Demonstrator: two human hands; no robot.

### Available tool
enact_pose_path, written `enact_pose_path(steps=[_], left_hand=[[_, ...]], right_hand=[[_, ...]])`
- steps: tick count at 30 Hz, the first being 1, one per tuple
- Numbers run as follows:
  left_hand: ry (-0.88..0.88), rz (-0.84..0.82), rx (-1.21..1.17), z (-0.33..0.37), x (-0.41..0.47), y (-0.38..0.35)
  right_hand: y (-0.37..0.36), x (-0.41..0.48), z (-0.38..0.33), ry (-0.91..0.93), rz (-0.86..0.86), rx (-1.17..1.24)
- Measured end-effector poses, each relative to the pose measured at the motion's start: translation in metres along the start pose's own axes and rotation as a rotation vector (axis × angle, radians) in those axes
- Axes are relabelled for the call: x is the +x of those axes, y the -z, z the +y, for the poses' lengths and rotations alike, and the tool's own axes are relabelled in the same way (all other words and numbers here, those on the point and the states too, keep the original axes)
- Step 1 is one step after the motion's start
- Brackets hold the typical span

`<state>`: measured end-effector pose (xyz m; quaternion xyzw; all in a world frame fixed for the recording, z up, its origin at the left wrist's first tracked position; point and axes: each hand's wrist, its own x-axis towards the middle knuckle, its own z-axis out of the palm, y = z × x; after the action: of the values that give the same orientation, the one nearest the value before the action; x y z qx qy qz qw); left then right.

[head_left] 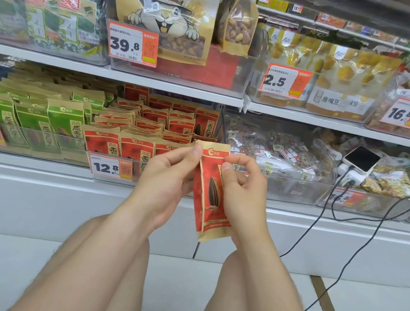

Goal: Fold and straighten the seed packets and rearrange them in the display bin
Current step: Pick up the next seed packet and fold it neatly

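Note:
A red and tan sunflower seed packet (pixel 209 190) hangs upright in front of the lower shelf, folded lengthwise so it looks narrow. My left hand (pixel 169 179) pinches its top left corner between thumb and fingers. My right hand (pixel 241 189) pinches its right edge, thumb on the front near the top. Behind them a clear display bin (pixel 114 176) holds several rows of the same red packets (pixel 150 126), standing upright and leaning back.
A bin of green seed packets (pixel 28 114) stands left of the red ones. Right of them sit clear bins of mixed nut bags (pixel 273 149), with a phone (pixel 361 159) on top and its black cable (pixel 325 225) hanging to the floor. Upper shelf holds cashew bags (pixel 163 9).

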<state>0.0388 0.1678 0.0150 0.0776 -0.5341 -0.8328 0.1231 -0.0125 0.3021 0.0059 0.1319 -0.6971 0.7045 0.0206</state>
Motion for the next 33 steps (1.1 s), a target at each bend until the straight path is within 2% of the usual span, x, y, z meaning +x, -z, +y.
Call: enact_pose_path(steps=[7, 12, 18, 27, 33], left_hand=[[-0.006, -0.003, -0.129, 0.003, 0.000, 0.007], [-0.066, -0.113, -0.093, 0.007, -0.003, 0.006], [-0.259, -0.027, 0.113, 0.000, -0.005, 0.002], [-0.287, -0.008, 0.144, -0.001, -0.004, 0.004], [-0.283, 0.018, 0.163, -0.003, -0.004, 0.004]], right_hand=[[-0.003, -0.004, -0.004, 0.083, -0.274, -0.024], [-0.003, -0.005, -0.011, 0.132, -0.244, 0.063], [-0.002, -0.002, -0.010, 0.123, -0.183, 0.050], [0.000, 0.001, -0.006, 0.100, -0.250, 0.174], [0.001, 0.002, -0.005, 0.016, -0.283, 0.163]])
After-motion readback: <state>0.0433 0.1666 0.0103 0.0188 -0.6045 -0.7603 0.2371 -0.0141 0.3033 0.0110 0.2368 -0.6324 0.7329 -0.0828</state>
